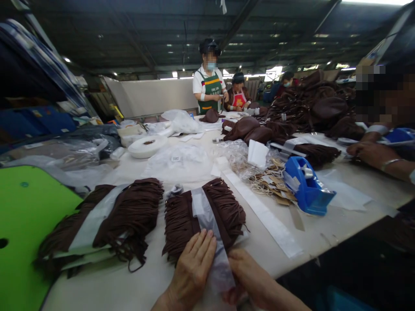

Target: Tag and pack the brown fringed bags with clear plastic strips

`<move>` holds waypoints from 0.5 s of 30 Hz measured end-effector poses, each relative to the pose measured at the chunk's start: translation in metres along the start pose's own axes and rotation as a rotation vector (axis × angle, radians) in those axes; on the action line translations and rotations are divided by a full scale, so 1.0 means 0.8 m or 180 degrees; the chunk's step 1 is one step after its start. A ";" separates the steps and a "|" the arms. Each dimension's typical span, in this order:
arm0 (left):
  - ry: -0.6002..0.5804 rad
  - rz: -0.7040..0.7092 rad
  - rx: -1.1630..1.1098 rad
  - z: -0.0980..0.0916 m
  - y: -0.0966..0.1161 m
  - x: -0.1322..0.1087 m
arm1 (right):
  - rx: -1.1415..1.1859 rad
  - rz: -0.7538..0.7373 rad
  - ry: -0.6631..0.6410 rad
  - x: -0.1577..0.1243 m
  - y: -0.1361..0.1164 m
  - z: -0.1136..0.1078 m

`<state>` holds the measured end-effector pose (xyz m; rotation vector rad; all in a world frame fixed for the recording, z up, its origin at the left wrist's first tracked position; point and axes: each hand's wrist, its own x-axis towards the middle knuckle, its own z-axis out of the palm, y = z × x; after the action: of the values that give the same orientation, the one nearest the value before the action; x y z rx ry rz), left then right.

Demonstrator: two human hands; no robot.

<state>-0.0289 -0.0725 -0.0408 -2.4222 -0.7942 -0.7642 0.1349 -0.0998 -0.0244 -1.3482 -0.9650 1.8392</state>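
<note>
A brown fringed bundle (181, 211) lies on the table before me, with a translucent plastic strip (219, 263) running along its middle and on toward my body. My left hand (195, 263) rests flat, fingers stretched, on the bundle's near end at the strip's left edge. On the strip's other side, my right hand (248, 272) has its fingers curled round the edge of the strip; its fingertips are partly hidden and blurred. To the left sits a second fringed bundle (136, 207), with a pale band around it and white sheets under it.
A blue tape dispenser (306, 185) stands at right beside a pile of tags with strings (272, 183). A long white strip (262, 211) crosses the table. A white roll (147, 147) lies farther back. Co-workers are at the far side, and a co-worker's hand (372, 153) is at right.
</note>
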 end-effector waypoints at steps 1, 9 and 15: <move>-0.0012 0.0002 0.0034 0.001 0.002 -0.002 | -0.0373 -0.0251 0.0124 -0.006 0.001 -0.009; -0.0075 -0.0145 0.0084 0.000 0.008 0.000 | -0.4018 -0.4652 0.0250 0.019 -0.034 -0.052; -0.0087 -0.0301 0.0218 -0.003 0.012 0.000 | -0.4025 -0.5134 -0.0162 0.055 -0.027 -0.077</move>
<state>-0.0233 -0.0809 -0.0413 -2.3528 -0.9362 -0.7285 0.1848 -0.0407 -0.0396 -0.4550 -2.3542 -0.0991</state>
